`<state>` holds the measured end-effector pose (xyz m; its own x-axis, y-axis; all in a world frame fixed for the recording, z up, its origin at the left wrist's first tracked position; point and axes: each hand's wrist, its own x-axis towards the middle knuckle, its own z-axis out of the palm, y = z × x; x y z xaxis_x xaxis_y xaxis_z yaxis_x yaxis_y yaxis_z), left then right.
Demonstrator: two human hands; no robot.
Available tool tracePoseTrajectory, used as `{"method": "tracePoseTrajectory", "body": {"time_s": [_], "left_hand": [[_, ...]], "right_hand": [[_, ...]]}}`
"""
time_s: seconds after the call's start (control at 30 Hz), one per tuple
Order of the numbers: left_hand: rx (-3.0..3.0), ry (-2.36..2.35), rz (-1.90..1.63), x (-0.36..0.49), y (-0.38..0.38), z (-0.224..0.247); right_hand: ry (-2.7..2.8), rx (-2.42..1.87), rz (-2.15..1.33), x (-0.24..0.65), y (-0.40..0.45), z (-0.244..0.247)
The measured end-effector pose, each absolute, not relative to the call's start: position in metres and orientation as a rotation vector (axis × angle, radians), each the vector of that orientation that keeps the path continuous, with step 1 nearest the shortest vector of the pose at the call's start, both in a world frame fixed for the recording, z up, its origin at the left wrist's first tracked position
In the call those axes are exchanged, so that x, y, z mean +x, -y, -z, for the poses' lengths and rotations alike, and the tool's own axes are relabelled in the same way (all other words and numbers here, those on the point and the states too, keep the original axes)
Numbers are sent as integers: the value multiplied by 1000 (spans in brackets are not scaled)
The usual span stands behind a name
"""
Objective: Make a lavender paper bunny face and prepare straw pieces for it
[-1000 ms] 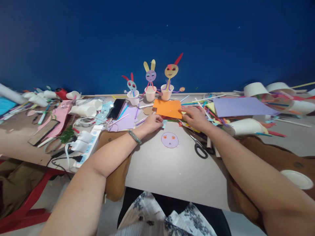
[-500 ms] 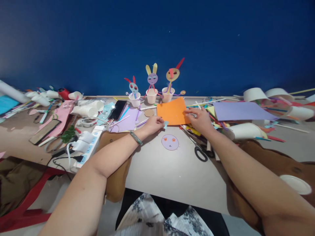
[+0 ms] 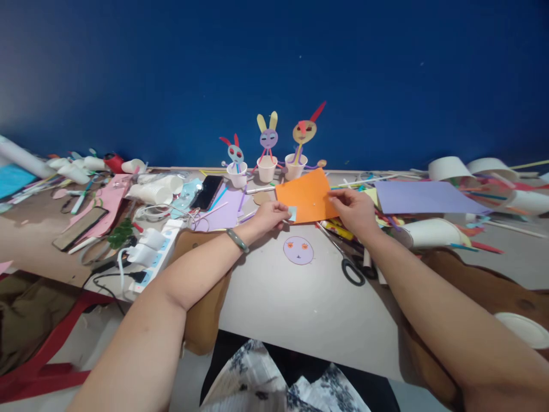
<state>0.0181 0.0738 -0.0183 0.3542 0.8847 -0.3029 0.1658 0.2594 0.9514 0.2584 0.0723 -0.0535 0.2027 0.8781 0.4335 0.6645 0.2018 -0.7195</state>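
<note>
My left hand (image 3: 271, 218), a bangle on its wrist, pinches a small light-blue piece of paper (image 3: 292, 213) in front of the orange paper's lower left edge. The right edge of the orange paper (image 3: 306, 197) is between the closed fingertips of my right hand (image 3: 352, 210). Below both hands, a round lilac paper face (image 3: 298, 250) with orange eyes and a small mouth lies flat on the table. To its right rest black-handled scissors (image 3: 352, 271), with a yellow tube (image 3: 338, 230) beside their blades.
Paper cups hold three stick puppets: a blue face (image 3: 235, 153), a purple one (image 3: 269, 138) and a tan one (image 3: 304, 132). A phone (image 3: 207, 193) and power strip (image 3: 160, 252) lie left. Purple paper (image 3: 429, 197) and a paper cup (image 3: 431, 233) lie right.
My right hand's fingers have drawn together at the orange paper's edge, and the paper has tilted slightly. More of the light-blue piece shows at my left fingertips.
</note>
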Motion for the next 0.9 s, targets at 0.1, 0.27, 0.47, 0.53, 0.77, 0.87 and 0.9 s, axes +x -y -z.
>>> {"method": "tracePoseTrajectory", "body": {"time_s": [0.1, 0.27, 0.47, 0.53, 0.77, 0.87, 0.9], "left_hand": [[1146, -1064, -672, 19, -73, 17], [1113, -1009, -711, 19, -73, 18], [1109, -999, -718, 21, -70, 15], [1108, -983, -710, 22, -68, 14], [1159, -909, -693, 22, -65, 17], [1174, -873, -688, 21, -66, 18], [1178, -861, -686, 21, -66, 19]], "right_hand": [[1613, -1476, -141, 251, -67, 48], [1690, -1484, -418, 231, -49, 35], [1613, -1433, -861, 214, -35, 29], [1581, -1366, -948, 211, -33, 30], [1470, -1360, -1093, 210, -32, 32], [1415, -1330, -1185, 210, -32, 31], [1408, -1326, -1197, 209, -32, 30]]}}
